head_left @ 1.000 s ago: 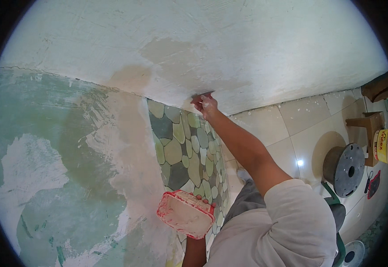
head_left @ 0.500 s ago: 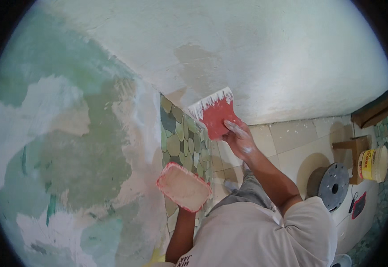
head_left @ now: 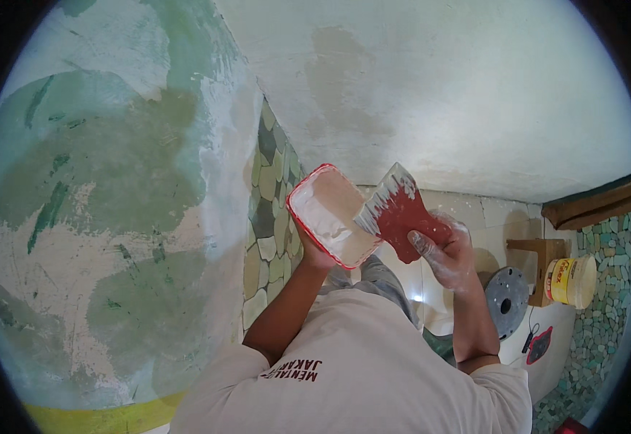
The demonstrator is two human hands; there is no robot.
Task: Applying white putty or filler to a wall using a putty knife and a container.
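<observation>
My left hand (head_left: 315, 249) holds up a red-rimmed rectangular tub (head_left: 308, 235) from beneath, most of its fingers hidden under it. White putty (head_left: 324, 217) coats the inside and lies in a heap toward one side. In my right hand (head_left: 445, 253), closed with the thumb on top, is a wide red putty scraper (head_left: 413, 217). The blade edge is smeared with white putty and overlaps the tub's right rim; whether it touches cannot be told. White residue covers my right thumb and fingers.
Patchy green-and-white wall (head_left: 135, 217) stands at left, and a pale wall (head_left: 438, 94) with a damp-looking patch lies ahead. To the right are a wooden stool (head_left: 539, 264), a yellow-labelled bucket (head_left: 572, 282), a grey disc-shaped object (head_left: 507, 304) and a red-and-black item (head_left: 539, 346) on the floor.
The scraper has come down and right, away from the pale wall, to the tub. My left hand has raised the tub up and right. The view has shifted.
</observation>
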